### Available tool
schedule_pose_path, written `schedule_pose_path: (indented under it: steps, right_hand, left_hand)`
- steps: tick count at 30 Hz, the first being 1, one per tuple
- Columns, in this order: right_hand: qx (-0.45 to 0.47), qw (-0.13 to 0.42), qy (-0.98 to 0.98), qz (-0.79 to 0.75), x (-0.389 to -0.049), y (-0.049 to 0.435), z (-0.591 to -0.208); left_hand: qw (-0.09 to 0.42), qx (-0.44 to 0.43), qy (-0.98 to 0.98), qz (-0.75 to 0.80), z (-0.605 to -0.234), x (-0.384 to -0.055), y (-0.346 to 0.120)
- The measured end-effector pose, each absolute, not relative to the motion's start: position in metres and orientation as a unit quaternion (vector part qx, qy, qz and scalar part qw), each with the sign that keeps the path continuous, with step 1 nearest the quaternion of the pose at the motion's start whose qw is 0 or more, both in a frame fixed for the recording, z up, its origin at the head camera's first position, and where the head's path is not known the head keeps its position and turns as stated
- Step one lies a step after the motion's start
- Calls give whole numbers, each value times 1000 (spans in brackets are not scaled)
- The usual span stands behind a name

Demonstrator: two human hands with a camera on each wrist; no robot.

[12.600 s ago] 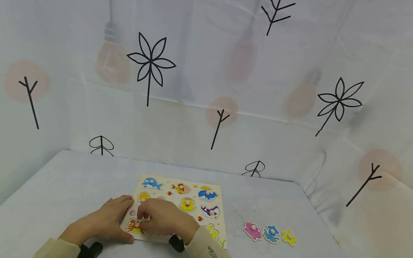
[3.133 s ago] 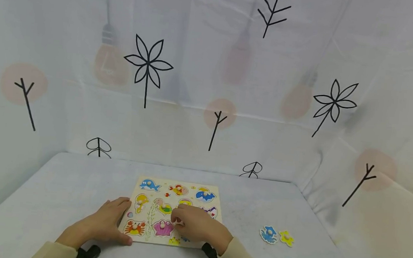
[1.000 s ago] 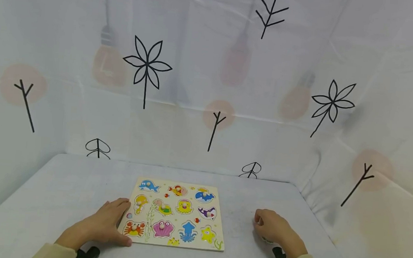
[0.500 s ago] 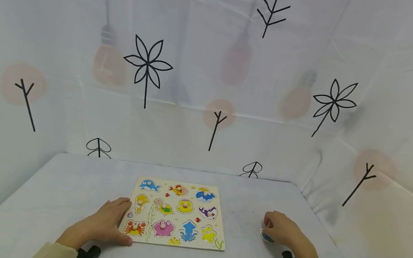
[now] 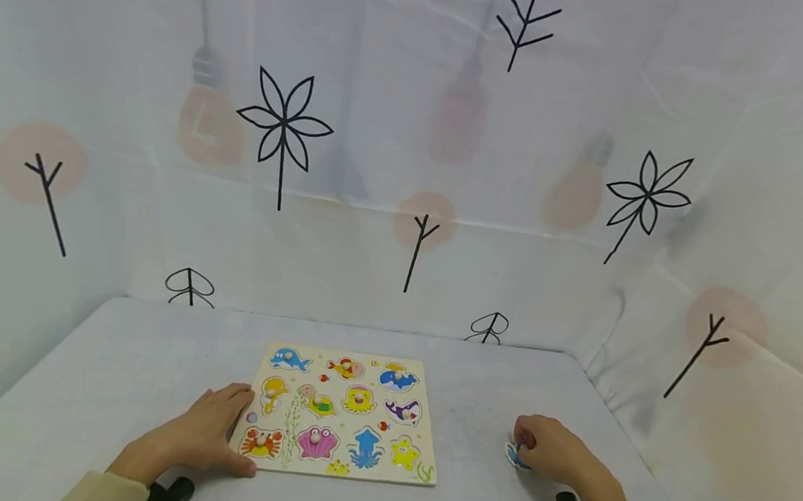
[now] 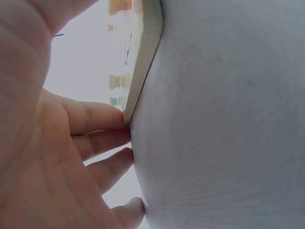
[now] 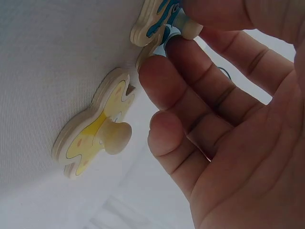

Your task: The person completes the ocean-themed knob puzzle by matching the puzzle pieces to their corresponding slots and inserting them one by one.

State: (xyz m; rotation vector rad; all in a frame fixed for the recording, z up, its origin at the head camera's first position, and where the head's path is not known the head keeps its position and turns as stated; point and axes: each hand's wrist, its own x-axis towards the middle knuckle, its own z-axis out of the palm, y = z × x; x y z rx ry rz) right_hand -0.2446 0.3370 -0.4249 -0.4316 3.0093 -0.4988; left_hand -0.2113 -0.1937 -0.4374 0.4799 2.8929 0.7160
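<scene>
A pale wooden knob puzzle board with sea animals lies mid-table in the head view. My left hand rests at its left side, an index fingertip touching the edge, the thumb near the front corner. To the right of the board, my right hand pinches the wooden knob of a blue squid puzzle piece, mostly covered by the fingers. Below that hand's fingertips in the right wrist view lies a yellow star puzzle piece, knob outward. The right hand hides this star in the head view.
Pieces with knobs, such as the crab and pink shell, sit in the board. The squid space and star space show flat pictures without knobs. A white cloth covers the table; printed curtains surround it.
The pink shell has gone from the table at right into the board. My right hand has moved from the board to the blue squid piece. The left hand stays at the board's edge.
</scene>
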Motion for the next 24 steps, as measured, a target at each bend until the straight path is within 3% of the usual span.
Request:
schedule_pose_path:
  steps: [12,24]
  right_hand:
    - [-149,46,973,-168,-245,339,-427]
    - [-187,11,969,-163,-248,328,-420]
  left_hand:
    - [68,146,959,235,-441,-212,-193]
    - [68,147,958,238,-439,-211,-193]
